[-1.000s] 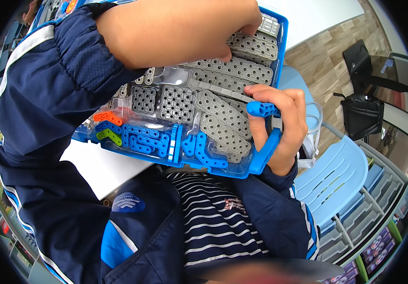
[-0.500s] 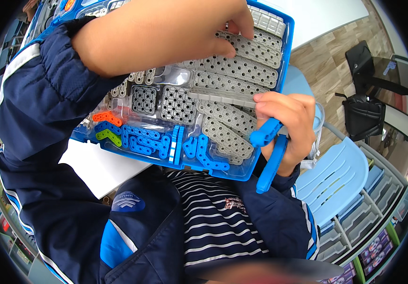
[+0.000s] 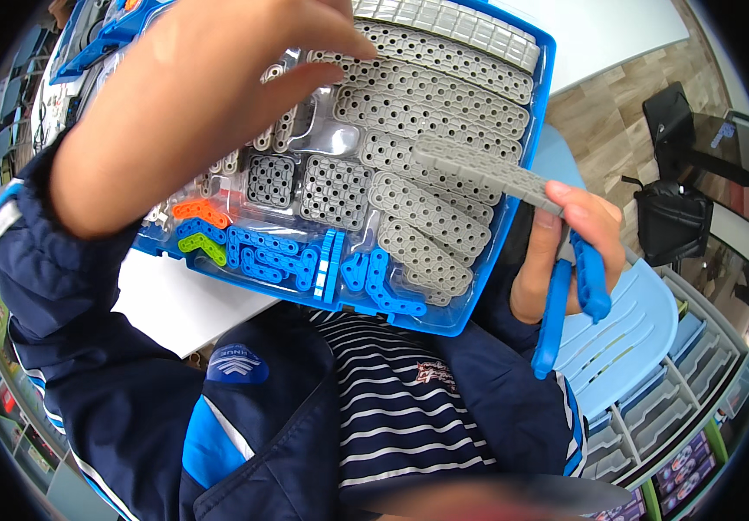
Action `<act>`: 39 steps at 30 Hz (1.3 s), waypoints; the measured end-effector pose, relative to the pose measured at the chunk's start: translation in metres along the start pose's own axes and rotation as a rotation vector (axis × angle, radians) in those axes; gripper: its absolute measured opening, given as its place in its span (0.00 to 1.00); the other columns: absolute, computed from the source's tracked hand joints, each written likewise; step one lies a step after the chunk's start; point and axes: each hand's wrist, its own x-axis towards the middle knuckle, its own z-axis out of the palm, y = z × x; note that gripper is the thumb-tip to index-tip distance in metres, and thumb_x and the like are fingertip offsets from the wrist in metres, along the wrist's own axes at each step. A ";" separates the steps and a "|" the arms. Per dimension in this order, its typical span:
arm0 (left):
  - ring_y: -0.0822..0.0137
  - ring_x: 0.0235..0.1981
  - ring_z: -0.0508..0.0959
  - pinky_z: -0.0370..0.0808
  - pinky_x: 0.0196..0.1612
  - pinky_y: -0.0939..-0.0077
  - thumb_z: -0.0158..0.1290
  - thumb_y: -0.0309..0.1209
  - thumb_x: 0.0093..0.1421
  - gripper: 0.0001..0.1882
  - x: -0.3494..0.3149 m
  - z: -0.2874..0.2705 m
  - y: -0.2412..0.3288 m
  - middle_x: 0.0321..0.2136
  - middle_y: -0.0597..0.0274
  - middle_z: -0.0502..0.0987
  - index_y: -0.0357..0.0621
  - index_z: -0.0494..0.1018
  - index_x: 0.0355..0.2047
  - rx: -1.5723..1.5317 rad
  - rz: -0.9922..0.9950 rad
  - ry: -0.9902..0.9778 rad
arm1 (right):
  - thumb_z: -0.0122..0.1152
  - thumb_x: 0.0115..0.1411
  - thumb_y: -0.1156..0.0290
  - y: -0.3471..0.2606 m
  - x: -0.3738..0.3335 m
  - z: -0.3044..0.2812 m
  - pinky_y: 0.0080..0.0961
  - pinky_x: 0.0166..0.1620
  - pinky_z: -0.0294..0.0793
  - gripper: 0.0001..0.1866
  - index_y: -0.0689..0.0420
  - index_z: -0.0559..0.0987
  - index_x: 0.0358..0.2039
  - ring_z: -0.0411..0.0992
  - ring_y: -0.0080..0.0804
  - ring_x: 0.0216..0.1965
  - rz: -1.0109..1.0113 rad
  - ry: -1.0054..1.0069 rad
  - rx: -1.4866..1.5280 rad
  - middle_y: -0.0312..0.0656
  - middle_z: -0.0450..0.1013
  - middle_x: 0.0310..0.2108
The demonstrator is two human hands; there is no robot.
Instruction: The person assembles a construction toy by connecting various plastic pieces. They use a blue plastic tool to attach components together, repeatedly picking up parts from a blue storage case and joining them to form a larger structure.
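My right hand (image 3: 587, 234) pinches the end of a long grey perforated beam (image 3: 479, 168) between thumb and fingers. The same hand also keeps a blue-handled pliers-like tool (image 3: 557, 313) in its grip, handles spread and hanging down; its jaws are mostly hidden. Over the upper left of a blue parts case (image 3: 453, 328), my left hand (image 3: 275, 43) is open, with thumb and forefinger apart and nothing seen between them. Below the held beam lie grey perforated plates (image 3: 431, 213). Longer grey beams (image 3: 444, 91) fill the upper right of the case.
Square grey plates (image 3: 335, 191), blue connectors (image 3: 270, 252), an orange angled piece (image 3: 201, 211) and a green one (image 3: 203, 249) sit in the case's compartments. A light blue chair (image 3: 622, 339) stands at right, with a black backpack (image 3: 674, 217) beyond. Another blue case (image 3: 101, 43) is at upper left.
My left hand has drawn back leftward from the long grey beams. My right hand has moved right with the beam and tool, and the beam now slants down toward it.
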 end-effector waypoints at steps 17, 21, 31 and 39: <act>0.58 0.39 0.78 0.78 0.43 0.68 0.61 0.21 0.55 0.16 -0.014 0.021 -0.005 0.39 0.55 0.78 0.35 0.80 0.45 -0.022 -0.005 0.032 | 0.63 0.65 0.78 0.007 0.028 0.014 0.21 0.35 0.75 0.13 0.65 0.73 0.49 0.75 0.25 0.30 0.570 0.149 0.119 0.46 0.78 0.37; 0.60 0.38 0.77 0.78 0.42 0.69 0.63 0.24 0.54 0.16 -0.011 0.018 -0.009 0.38 0.55 0.77 0.34 0.80 0.44 0.020 0.004 -0.043 | 0.62 0.67 0.74 0.009 0.032 0.022 0.21 0.40 0.72 0.13 0.65 0.75 0.48 0.74 0.24 0.32 0.491 0.010 0.041 0.42 0.78 0.34; 0.53 0.44 0.78 0.77 0.46 0.63 0.61 0.16 0.47 0.23 -0.030 0.034 0.001 0.44 0.57 0.77 0.42 0.80 0.46 0.023 -0.012 0.170 | 0.57 0.70 0.74 0.011 0.017 0.028 0.23 0.50 0.68 0.10 0.63 0.74 0.48 0.75 0.26 0.40 0.323 -0.172 -0.035 0.47 0.82 0.40; 0.53 0.40 0.79 0.77 0.43 0.62 0.62 0.17 0.51 0.18 -0.029 0.029 -0.009 0.39 0.57 0.77 0.41 0.80 0.43 -0.068 -0.016 0.174 | 0.56 0.70 0.74 0.014 0.017 0.023 0.26 0.52 0.70 0.09 0.63 0.74 0.47 0.76 0.29 0.42 0.324 -0.161 -0.061 0.48 0.81 0.40</act>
